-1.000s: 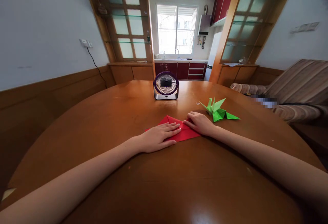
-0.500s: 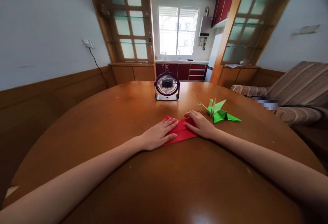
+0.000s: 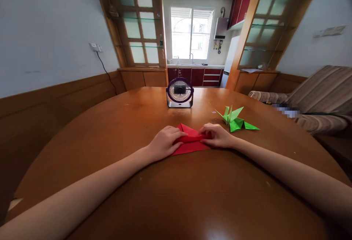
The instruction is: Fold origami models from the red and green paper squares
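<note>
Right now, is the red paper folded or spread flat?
Folded. The red paper shows a triangular shape with layered flaps; the left hand and right hand pinch a raised crease across its middle.

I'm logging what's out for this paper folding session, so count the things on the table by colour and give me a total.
Red: 1, the folded red paper, gripped by the left hand and right hand
Green: 1, the green origami crane
Purple: 1, the small desk fan
Total: 3 on the wooden table

red paper [image 3: 189, 145] — left edge under left hand [image 3: 162, 145] | sofa [image 3: 316, 100] item — blurred
</note>
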The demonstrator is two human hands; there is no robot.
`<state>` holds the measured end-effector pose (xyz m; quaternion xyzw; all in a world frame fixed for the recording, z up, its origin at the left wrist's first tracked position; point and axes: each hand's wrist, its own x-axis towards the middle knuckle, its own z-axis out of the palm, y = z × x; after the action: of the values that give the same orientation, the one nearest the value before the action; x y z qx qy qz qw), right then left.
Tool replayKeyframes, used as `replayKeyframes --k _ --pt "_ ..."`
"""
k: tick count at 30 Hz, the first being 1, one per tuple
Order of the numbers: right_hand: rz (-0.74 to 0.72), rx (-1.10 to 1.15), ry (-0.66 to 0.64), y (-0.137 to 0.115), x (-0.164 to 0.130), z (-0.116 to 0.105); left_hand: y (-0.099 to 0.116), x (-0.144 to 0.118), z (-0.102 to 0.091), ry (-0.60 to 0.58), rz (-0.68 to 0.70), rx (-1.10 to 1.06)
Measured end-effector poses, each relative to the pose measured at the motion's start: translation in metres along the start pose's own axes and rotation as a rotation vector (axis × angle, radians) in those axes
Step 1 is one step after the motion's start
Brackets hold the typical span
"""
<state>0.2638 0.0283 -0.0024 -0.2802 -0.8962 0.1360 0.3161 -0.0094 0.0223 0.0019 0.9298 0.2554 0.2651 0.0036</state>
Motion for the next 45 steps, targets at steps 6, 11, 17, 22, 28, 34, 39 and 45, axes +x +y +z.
replayKeyframes --k 6,11,17,22,28,34,39,45 --pt "-0.205 -0.023 -0.089 -0.01 0.003 -0.002 0.007 -0.001 -0.004 -0.139 0.12 0.045" --pt "-0.26 -0.113 -0.12 -0.008 0.0 -0.001 0.006 -0.001 -0.006 -0.24 0.003 -0.033" --pt "-0.28 -0.177 -0.108 -0.003 -0.003 -0.003 0.0 -0.004 -0.002 -0.23 0.069 -0.035" --pt "-0.158 -0.083 -0.1 0.006 -0.006 -0.007 -0.003 -0.004 0.0 -0.157 0.047 -0.053" --pt "0.026 0.017 -0.067 0.012 -0.004 -0.006 -0.006 0.001 -0.001 -0.091 -0.071 -0.077" --pt "0.148 -0.006 -0.03 0.015 0.0 -0.005 -0.011 0.004 0.0 -0.041 -0.21 -0.184" --pt "0.198 0.078 -0.055 0.015 0.002 -0.006 -0.012 0.004 -0.001 -0.062 -0.269 -0.314" --pt "0.168 0.042 -0.072 0.014 0.001 -0.006 -0.009 0.002 -0.002 -0.029 -0.215 -0.328"
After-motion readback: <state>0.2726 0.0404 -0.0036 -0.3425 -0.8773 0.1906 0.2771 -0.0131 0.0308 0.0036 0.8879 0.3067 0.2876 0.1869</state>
